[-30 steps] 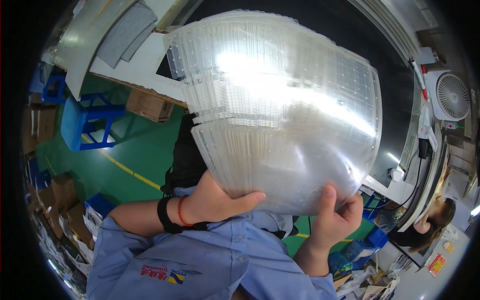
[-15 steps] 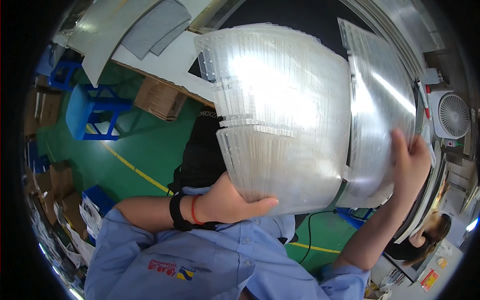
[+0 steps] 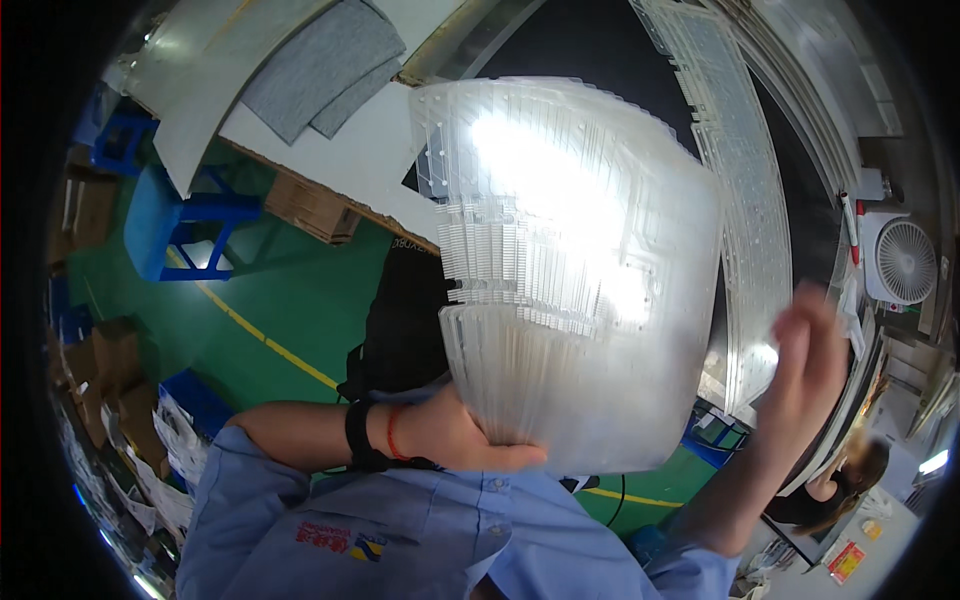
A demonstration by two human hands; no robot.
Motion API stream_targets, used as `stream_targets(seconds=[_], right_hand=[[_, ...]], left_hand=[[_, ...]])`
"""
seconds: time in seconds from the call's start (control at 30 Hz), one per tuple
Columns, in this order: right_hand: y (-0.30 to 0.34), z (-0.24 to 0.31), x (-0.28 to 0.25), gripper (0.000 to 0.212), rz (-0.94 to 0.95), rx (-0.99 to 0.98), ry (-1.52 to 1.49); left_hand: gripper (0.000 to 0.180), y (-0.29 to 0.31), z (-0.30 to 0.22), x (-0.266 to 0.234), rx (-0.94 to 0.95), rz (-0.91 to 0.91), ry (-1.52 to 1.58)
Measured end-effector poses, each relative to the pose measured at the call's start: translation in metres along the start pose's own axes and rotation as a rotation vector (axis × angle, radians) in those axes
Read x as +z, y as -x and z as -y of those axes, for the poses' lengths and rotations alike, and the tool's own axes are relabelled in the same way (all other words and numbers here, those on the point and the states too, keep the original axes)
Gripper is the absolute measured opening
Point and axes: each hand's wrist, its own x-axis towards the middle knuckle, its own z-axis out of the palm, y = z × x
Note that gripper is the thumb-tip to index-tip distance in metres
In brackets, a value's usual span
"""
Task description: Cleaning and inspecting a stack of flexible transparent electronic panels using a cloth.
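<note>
Clear plastic sheets (image 3: 600, 400) are held as a thick fanned stack in front of your body, the upper part overlapping the table, the lower part above the green floor (image 3: 240, 365). Material is thin, glossy and see-through, turning milky where layers overlap; a strong white glare runs across the upper half. Left edges step out in narrow, even ridges, with rows of small square notches partway down and rounded corners at the outline. Small dots and fine lines mark the upper left portion.

A second, narrower-looking batch of sheets (image 3: 745, 200) lies to the right on the matt black surface (image 3: 590, 45), its lower end at the front of the table. Grey cloth (image 3: 325, 75), soft and folded, rests on the smooth white tabletop (image 3: 370, 155).

Your left hand (image 3: 445, 430) is clamped on the lower left corner of the stack: thumb laid flat on top, pointing right, other fingers hidden underneath. Your left forearm comes in nearly level, with a black band (image 3: 357, 432) and a red cord (image 3: 396, 433) at the wrist. Your right hand (image 3: 808, 360) is raised just beside the second batch, fingers pointing up; blur prevents telling whether they are apart or together, or touching those sheets.
</note>
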Motion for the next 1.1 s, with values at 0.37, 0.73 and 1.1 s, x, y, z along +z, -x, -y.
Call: stream_targets(seconds=[0.37, 0.73, 1.1], right_hand=[[0.127, 0.018, 0.047, 0.034, 0.04, 0.638, -0.8], [0.134, 0.002, 0.054, 0.016, -0.011, 0.536, -0.824], [0.134, -0.002, 0.053, 0.015, -0.026, 0.511, -0.809]], left_hand=[[0.04, -0.01, 0.004, -0.012, -0.069, 0.104, -0.071], [0.041, -0.012, 0.008, -0.011, -0.134, 0.032, -0.18], [0.042, -0.013, 0.001, 0.002, -0.054, -0.094, -0.251]])
